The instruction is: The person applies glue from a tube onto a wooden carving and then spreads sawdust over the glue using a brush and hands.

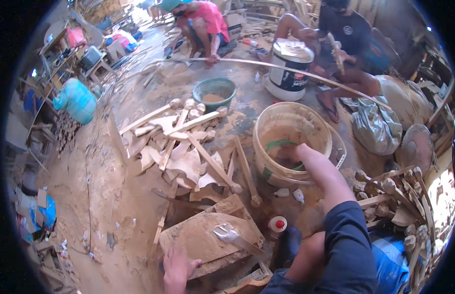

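My right arm reaches into the big cream bucket [331,142]. Inside it, my right hand [292,154] is down beside a green-rimmed container [279,143], and its fingers are too hidden to make out. At the lower middle, my left hand [176,268] lies with fingers apart on the near left edge of a dust-covered wooden board [195,235]. A flat blade with a crumpled silvery end [226,233] rests across that board. Right of the board stands a white bottle with a red cap [278,224]. Two small white bottles [298,195] lie in front of the bucket.
Carved wooden pieces [181,161] are heaped ahead of the board. Beyond sit a green basin [213,95] and a black-and-white pail [288,73]. Two people work at the back; a long thin strip [286,64] spans before them. More wooden sticks [394,191] are piled at right.
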Demonstrator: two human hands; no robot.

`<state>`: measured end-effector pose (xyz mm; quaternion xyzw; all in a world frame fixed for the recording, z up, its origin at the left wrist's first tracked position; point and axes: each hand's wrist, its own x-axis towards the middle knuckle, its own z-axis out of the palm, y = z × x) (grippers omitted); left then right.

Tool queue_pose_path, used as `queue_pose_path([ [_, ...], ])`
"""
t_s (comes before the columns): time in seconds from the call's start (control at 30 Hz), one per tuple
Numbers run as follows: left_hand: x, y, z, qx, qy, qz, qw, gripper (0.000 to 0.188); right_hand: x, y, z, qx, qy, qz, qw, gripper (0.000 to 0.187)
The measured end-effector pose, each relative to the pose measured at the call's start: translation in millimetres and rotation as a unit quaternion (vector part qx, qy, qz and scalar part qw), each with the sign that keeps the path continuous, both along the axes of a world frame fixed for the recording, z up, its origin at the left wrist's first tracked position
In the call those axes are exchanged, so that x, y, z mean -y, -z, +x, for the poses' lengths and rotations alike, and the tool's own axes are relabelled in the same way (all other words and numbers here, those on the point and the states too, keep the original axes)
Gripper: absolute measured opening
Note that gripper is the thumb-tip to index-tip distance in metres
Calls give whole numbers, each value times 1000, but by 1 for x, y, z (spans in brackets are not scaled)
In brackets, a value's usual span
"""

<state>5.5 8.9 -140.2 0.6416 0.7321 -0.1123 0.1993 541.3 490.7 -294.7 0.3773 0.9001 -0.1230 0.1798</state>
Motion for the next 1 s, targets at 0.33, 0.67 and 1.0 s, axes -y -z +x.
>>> queue_pose_path([
  [0.33, 8, -49, -7, -3, -89, -63, 994, 73, 51, -68, -115, 17, 141, -69, 988, 55],
  [0.67, 24, -29, -7, -18, -59, 26, 998, 70, 68, -148, -122, -208, 190, 30, 959, 20],
  [1.0, 33, -38, -2, 11, -64, 31, 997, 68, 235, -253, -255, -321, 142, -157, 923, 25],
])
